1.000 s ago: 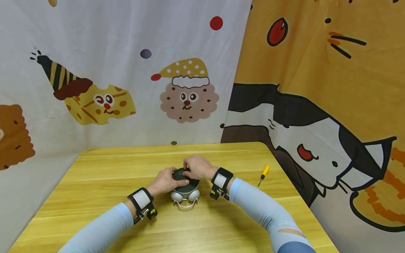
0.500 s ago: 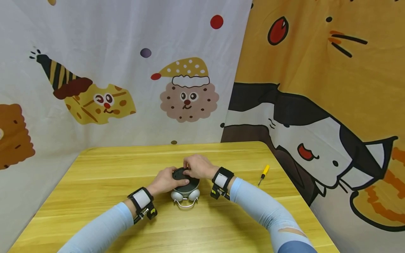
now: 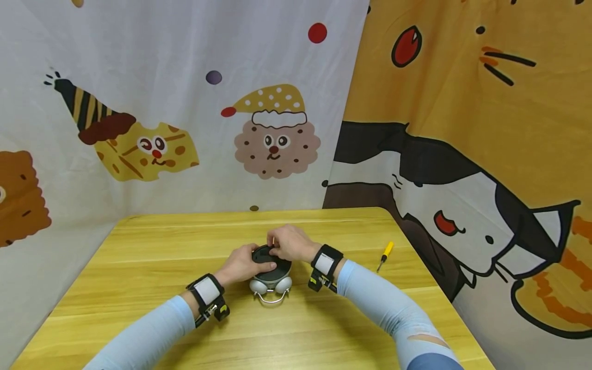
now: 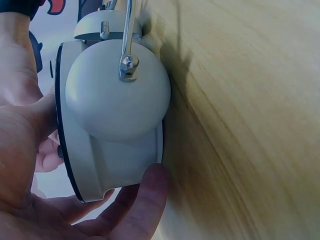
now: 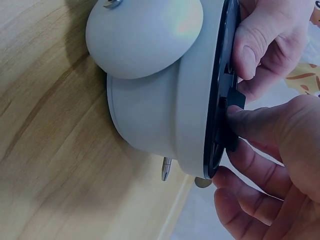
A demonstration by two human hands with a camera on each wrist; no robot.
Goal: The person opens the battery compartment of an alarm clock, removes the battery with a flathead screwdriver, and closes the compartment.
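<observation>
A pale grey twin-bell alarm clock (image 3: 272,277) lies face down, its black back upward and its bells and wire handle toward me. My left hand (image 3: 240,265) grips the clock's side, with the thumb across the back; in the left wrist view its fingers (image 4: 142,200) curl round the body. At the far part of the back, my right hand (image 3: 291,244) pinches a small black cover (image 5: 233,122) between thumb and forefinger. In the right wrist view that cover stands up from the back, at least partly against it. The clock's face is hidden against the table.
A screwdriver (image 3: 385,255) with a yellow and black handle lies at the right of the wooden table (image 3: 139,267). Printed curtains (image 3: 162,61) hang behind the table and along its right side.
My right hand has shifted very slightly away from me over the clock's back. My left hand and the clock have stayed in place.
</observation>
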